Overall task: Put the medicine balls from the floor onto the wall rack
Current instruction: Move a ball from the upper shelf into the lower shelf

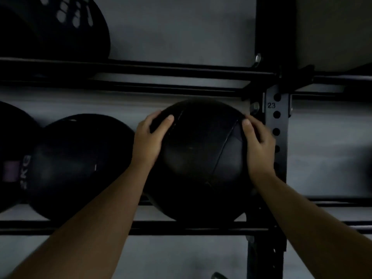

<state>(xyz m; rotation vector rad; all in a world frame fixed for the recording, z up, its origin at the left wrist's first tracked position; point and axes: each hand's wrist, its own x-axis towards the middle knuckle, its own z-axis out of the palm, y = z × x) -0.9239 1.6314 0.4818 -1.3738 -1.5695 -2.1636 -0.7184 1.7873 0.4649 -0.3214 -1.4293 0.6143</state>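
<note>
A large black medicine ball (198, 158) sits at the right end of the middle shelf of the black wall rack (181, 226), resting on its rails beside the upright post. My left hand (150, 137) grips the ball's upper left side. My right hand (258, 146) grips its upper right side, close to the post. To its left, a second black ball (80, 164) lies on the same shelf, with a third ball (12, 156) marked "KG" at the far left edge.
The rack's upright post (276, 125), with holes and the number 23, stands right of my right hand. Another dark ball (60, 29) rests on the upper shelf (161, 67) at the top left. A grey wall lies behind.
</note>
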